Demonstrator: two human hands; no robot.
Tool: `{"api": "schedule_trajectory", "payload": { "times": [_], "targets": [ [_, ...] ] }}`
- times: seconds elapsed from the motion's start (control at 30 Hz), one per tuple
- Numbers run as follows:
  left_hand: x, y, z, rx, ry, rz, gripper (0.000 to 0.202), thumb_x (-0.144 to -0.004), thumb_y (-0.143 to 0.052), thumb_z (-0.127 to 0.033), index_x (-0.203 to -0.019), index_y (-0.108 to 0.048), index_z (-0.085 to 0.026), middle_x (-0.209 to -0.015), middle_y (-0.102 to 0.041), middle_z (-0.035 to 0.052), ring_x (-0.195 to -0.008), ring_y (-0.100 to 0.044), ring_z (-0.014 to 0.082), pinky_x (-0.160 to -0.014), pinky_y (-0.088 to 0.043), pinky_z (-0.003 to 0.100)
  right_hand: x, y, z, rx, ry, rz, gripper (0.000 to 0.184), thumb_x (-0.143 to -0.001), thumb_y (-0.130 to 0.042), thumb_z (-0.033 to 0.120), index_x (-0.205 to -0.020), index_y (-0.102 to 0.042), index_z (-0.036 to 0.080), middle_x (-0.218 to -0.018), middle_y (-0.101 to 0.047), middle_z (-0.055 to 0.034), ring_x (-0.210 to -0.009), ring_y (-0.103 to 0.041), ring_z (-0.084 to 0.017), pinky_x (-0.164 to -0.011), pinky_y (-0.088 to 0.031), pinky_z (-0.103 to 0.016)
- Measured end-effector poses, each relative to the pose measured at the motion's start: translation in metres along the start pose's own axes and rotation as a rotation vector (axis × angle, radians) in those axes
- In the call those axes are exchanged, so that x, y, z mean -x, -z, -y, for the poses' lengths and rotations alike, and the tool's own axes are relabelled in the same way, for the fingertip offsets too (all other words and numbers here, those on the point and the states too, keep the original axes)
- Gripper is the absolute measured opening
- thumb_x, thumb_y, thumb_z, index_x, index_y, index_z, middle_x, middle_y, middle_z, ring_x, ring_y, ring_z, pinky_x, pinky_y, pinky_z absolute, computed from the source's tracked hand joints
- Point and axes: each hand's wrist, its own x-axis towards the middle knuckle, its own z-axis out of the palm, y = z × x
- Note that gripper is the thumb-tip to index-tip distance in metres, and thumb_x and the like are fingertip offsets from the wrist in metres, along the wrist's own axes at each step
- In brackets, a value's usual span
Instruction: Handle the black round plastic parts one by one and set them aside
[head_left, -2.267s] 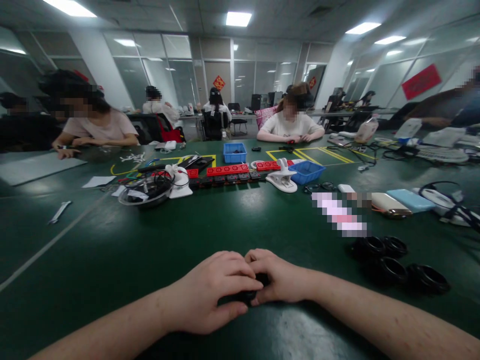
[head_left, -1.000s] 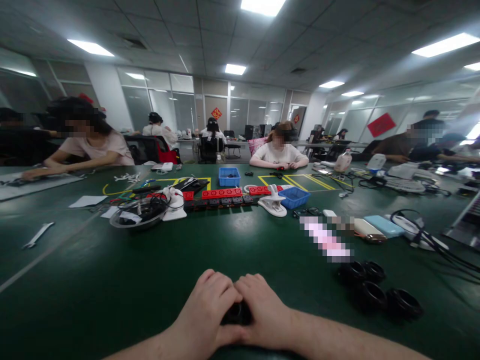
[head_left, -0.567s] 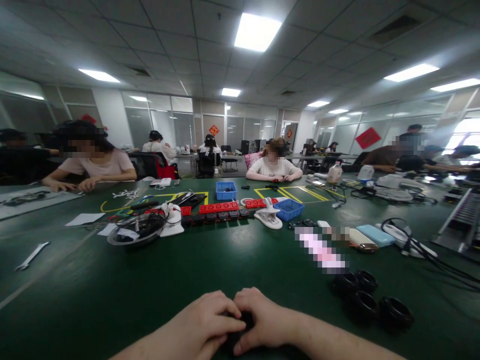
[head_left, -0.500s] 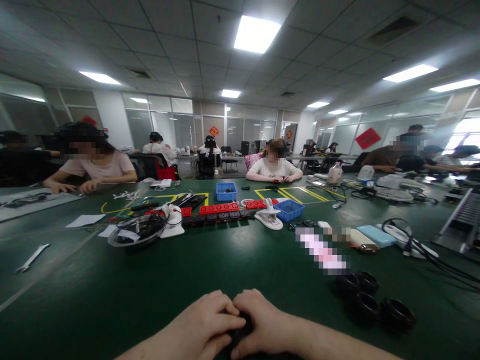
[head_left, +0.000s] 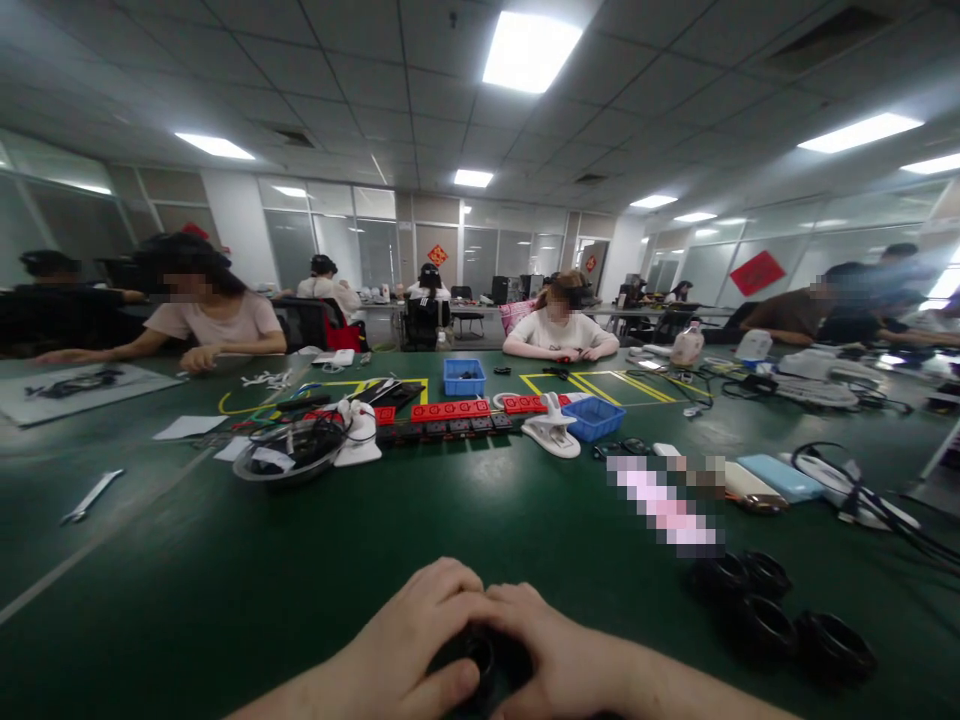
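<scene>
Toward the near edge of the surface (head_left: 315,560), black part (head_left: 481,655) held.
Enclosed by left hand (head_left: 412,635) and right hand (head_left: 559,645), each grip half-curled.

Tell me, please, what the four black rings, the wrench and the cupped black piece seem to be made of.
Black rings: probably plastic, given their smooth, glossy rims, though rubber is possible. Wrench: likely metal, its silvery surface catching light. Cupped black piece: perhaps plastic, slightly shiny; mostly covered, so uncertain.
</scene>
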Motion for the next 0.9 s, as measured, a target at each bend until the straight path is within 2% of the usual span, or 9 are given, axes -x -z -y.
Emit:
{"api": "schedule_trajectory", "payload": {
  "times": [0.07,0.13,0.23,0.33,0.47,0.57,0.7,0.8,0.9],
  "targets": [
    [-0.001,0.011,-0.007,0.006,-0.032,0.086,0.026,-0.088,-0.04,-0.03,-0.111,-0.051,-0.025,-0.107,-0.053,0.005,-0.098,-0.048,0.0185,-0.086,-0.039,0.032,-0.001,0.003,-0.002,-0.007,0.0,0.044,0.058,-0.057,-0.072,0.034,-0.111,-0.052,0.026,-0.104,-0.051,-0.0018,-0.095,-0.045,-0.021,-0.082,-0.032,-0.035],
    [-0.005,0.017,-0.012,-0.026,-0.019,0.173,0.032,-0.081,-0.047,-0.01,-0.108,-0.055,-0.026,-0.107,-0.056,0.0031,-0.099,-0.05,0.0167,-0.087,-0.039,0.029,-0.004,0.004,-0.003,0.016,-0.01,0.057,0.041,-0.058,-0.071,0.031,-0.096,-0.058,0.023,-0.099,-0.052,-0.0008,-0.093,-0.046,-0.02,-0.081,-0.031,-0.035],
    [-0.009,0.016,-0.01,-0.078,0.005,0.234,0.036,-0.076,-0.052,-0.001,-0.102,-0.059,-0.025,-0.104,-0.06,0.0017,-0.096,-0.053,0.0154,-0.083,-0.041,0.026,-0.008,0.002,-0.006,0.023,-0.005,0.049,0.028,-0.059,-0.071,0.029,-0.08,-0.057,0.019,-0.089,-0.054,0.0017,-0.086,-0.048,-0.016,-0.079,-0.031,-0.032],
    [-0.01,0.008,0.001,-0.133,0.032,0.209,0.032,-0.073,-0.063,-0.007,-0.099,-0.06,-0.026,-0.097,-0.06,0.0009,-0.09,-0.054,0.0161,-0.076,-0.043,0.026,-0.011,-0.005,-0.009,0.048,-0.05,0.011,0.031,-0.059,-0.071,0.035,-0.076,-0.052,0.018,-0.079,-0.053,0.0034,-0.078,-0.048,-0.014,-0.073,-0.032,-0.029],
    [-0.009,-0.013,0.016,-0.23,0.14,0.103,0.028,-0.066,-0.073,-0.032,-0.089,-0.061,-0.02,-0.079,-0.056,0.0014,-0.072,-0.052,0.0176,-0.062,-0.043,0.028,-0.015,-0.019,-0.01,0.201,-0.146,-0.074,0.041,-0.056,-0.068,0.05,-0.073,-0.049,0.018,-0.077,-0.052,0.0011,-0.071,-0.046,-0.015,-0.067,-0.032,-0.03],
    [-0.008,-0.03,0.022,-0.338,0.173,-0.019,0.03,-0.068,-0.068,-0.043,-0.075,-0.058,-0.015,-0.07,-0.052,0.0024,-0.065,-0.049,0.0182,-0.058,-0.041,0.031,-0.017,-0.028,-0.008,0.334,-0.165,-0.09,0.042,-0.052,-0.068,0.049,-0.074,-0.051,0.018,-0.077,-0.053,-0.0007,-0.071,-0.045,-0.017,-0.068,-0.032,-0.032],
    [-0.007,-0.043,0.026,-0.409,0.103,-0.172,0.044,-0.079,-0.046,-0.056,-0.067,-0.053,-0.014,-0.065,-0.051,0.0037,-0.061,-0.047,0.0186,-0.062,-0.041,0.037,-0.016,-0.025,-0.002,0.377,-0.184,-0.104,0.037,-0.054,-0.066,0.046,-0.076,-0.055,0.019,-0.077,-0.053,-0.0021,-0.073,-0.045,-0.019,-0.07,-0.031,-0.035],
    [-0.004,-0.036,0.028,-0.309,0.042,-0.207,0.058,-0.079,-0.031,-0.067,-0.083,-0.055,-0.014,-0.078,-0.054,0.0073,-0.071,-0.049,0.0215,-0.069,-0.043,0.04,-0.012,-0.016,-0.001,0.308,-0.153,-0.134,0.048,-0.055,-0.065,0.054,-0.088,-0.057,0.02,-0.082,-0.055,-0.0031,-0.075,-0.046,-0.02,-0.071,-0.031,-0.035],
    [-0.004,-0.016,0.022,-0.114,-0.077,-0.102,0.042,-0.086,-0.034,-0.05,-0.111,-0.049,-0.019,-0.105,-0.053,0.0088,-0.094,-0.048,0.0225,-0.082,-0.042,0.037,-0.01,-0.007,-0.004,0.2,-0.046,-0.107,0.059,-0.06,-0.063,0.056,-0.108,-0.051,0.023,-0.094,-0.054,-0.0038,-0.082,-0.046,-0.02,-0.073,-0.031,-0.034]
  ]
}}
